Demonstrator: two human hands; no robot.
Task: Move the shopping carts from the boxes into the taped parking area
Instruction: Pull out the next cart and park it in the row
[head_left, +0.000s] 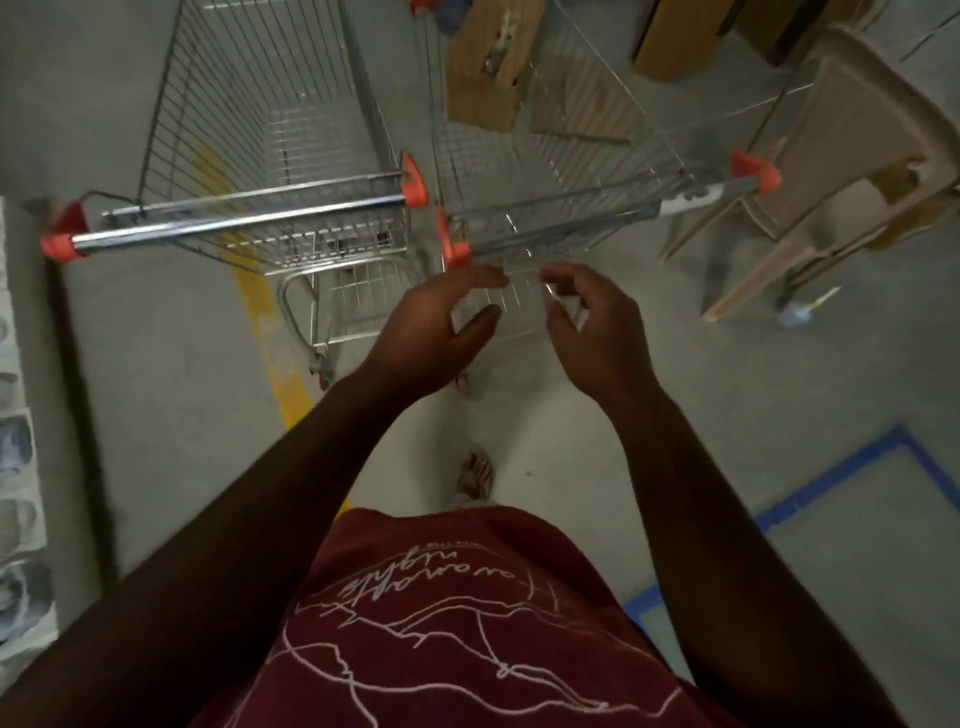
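The head view looks down on a grey concrete floor (156, 415) where two chrome wire shopping carts with orange plastic corner caps stand side by side, close together. The left-hand cart (260, 156) sits over a yellow painted stripe (270, 332) that runs along the floor toward the person's feet; its handle bar is free, with no hand near it. The right-hand cart (561, 171) is blurred, and through its basket show brown cardboard boxes (488, 67) lying on the floor toward the far edge of the view. A beige plastic chair (852, 171) stands just beside this cart at the right edge.

Both bare hands are held out just short of the right-hand cart's handle bar. The left hand (441, 327) is spread, fingers straight and thumb apart, gripping nothing. The right hand (597, 332) has its fingers loosely curled and also holds nothing (whether a fingertip brushes the wire of the child-seat flap is too blurred to tell).

A rectangle of blue tape (841, 488) marks the floor near the right edge, close to the person and well apart from both carts; it looks like the parking area, and no cart stands in the part that shows. So, as far as can be judged, both visible carts are left to move, and the right-hand one seems next. A sandalled foot (475, 475) and a maroon printed shirt (467, 623) fill the near edge.
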